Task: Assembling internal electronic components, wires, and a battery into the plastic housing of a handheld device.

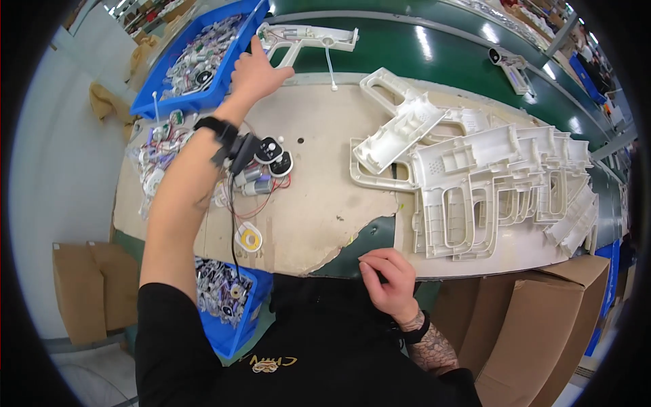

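Observation:
My left hand (258,76) reaches to the far side of the table, its forefinger stretched out and thumb spread apart. The forefinger is at the left end of a white handled plastic housing half (308,35), which has small motors and wires inside and a white cord hanging from it. I see no grip around the housing. My right hand (390,281) is at the table's near edge, its fingers curled in and nothing visible in them. Left of centre lie motors with red wires (254,182), two black-and-white round parts (274,156) and a white oval part with a yellow ring (249,237).
Empty white housing halves (468,176) are heaped on the right of the worktable (319,203). A blue bin (146,102) of motor assemblies stands far left, another blue bin (234,339) below the edge. Beyond runs a green conveyor (434,51) carrying another housing (510,71). Cardboard boxes (529,325) stand lower right.

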Demonstrator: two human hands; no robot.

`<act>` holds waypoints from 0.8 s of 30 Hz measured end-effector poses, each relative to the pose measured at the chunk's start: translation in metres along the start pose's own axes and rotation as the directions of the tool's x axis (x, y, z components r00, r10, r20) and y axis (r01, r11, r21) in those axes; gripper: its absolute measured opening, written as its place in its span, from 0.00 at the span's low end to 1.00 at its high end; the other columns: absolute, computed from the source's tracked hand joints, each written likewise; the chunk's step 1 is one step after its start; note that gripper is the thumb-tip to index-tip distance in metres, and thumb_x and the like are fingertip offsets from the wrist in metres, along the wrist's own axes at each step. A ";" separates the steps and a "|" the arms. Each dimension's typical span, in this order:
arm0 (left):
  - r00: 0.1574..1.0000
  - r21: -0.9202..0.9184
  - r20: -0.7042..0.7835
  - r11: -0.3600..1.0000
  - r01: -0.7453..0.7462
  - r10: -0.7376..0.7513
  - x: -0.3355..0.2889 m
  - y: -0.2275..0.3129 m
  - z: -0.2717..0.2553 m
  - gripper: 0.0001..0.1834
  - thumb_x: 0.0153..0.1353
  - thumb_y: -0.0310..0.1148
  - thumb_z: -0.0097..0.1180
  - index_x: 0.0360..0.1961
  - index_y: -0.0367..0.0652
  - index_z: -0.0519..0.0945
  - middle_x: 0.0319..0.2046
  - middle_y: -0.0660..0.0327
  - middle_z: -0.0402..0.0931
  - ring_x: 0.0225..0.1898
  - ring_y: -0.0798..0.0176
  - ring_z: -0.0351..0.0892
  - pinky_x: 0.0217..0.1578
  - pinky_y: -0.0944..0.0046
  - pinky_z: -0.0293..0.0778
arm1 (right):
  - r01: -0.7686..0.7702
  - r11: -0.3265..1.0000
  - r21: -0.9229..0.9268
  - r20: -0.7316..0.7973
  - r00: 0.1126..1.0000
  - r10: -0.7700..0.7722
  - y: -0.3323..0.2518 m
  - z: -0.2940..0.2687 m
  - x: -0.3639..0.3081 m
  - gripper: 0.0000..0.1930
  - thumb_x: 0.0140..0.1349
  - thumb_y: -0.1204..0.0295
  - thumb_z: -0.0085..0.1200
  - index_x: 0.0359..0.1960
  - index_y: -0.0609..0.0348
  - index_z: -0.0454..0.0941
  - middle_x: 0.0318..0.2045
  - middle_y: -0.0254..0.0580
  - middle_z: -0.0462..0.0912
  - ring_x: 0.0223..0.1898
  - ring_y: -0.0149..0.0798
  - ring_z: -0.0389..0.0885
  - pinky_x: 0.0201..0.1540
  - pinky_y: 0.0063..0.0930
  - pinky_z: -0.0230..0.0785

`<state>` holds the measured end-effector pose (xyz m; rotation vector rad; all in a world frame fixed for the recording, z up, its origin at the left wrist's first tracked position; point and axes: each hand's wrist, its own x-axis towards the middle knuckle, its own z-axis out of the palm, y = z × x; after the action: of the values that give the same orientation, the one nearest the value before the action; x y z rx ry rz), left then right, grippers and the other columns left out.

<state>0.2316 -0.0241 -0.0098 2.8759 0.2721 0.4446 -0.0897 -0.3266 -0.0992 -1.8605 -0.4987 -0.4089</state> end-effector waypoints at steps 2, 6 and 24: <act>0.999 -0.016 0.003 0.999 0.048 -0.048 0.029 0.010 0.029 0.67 0.46 0.57 0.73 0.79 0.38 0.49 0.62 0.35 0.71 0.62 0.34 0.74 0.60 0.42 0.73 | -0.020 0.998 -0.056 0.028 0.999 0.021 0.001 0.003 0.001 0.06 0.56 0.81 0.66 0.35 0.62 0.85 0.34 0.42 0.85 0.31 0.43 0.83 0.33 0.33 0.75; 0.994 -0.079 0.050 0.992 0.097 -0.093 0.059 0.025 0.070 0.65 0.47 0.54 0.72 0.79 0.41 0.47 0.64 0.36 0.68 0.65 0.38 0.69 0.63 0.41 0.66 | -0.033 0.993 -0.116 0.012 0.999 0.035 0.004 0.005 0.000 0.06 0.56 0.80 0.66 0.35 0.61 0.85 0.33 0.41 0.84 0.31 0.43 0.83 0.32 0.34 0.75; 0.425 -0.049 0.188 0.440 -0.896 0.885 -0.025 0.149 0.060 0.49 0.50 0.18 0.60 0.77 0.48 0.61 0.73 0.50 0.64 0.75 0.42 0.60 0.75 0.44 0.57 | 0.031 0.954 -0.299 0.055 0.998 -0.016 0.001 0.013 0.008 0.07 0.54 0.76 0.67 0.35 0.56 0.85 0.34 0.35 0.84 0.31 0.40 0.82 0.32 0.33 0.72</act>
<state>0.2490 -0.1832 -0.0363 2.8143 -1.4026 0.2885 -0.0819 -0.3132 -0.1007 -2.1642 -0.5165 -0.4736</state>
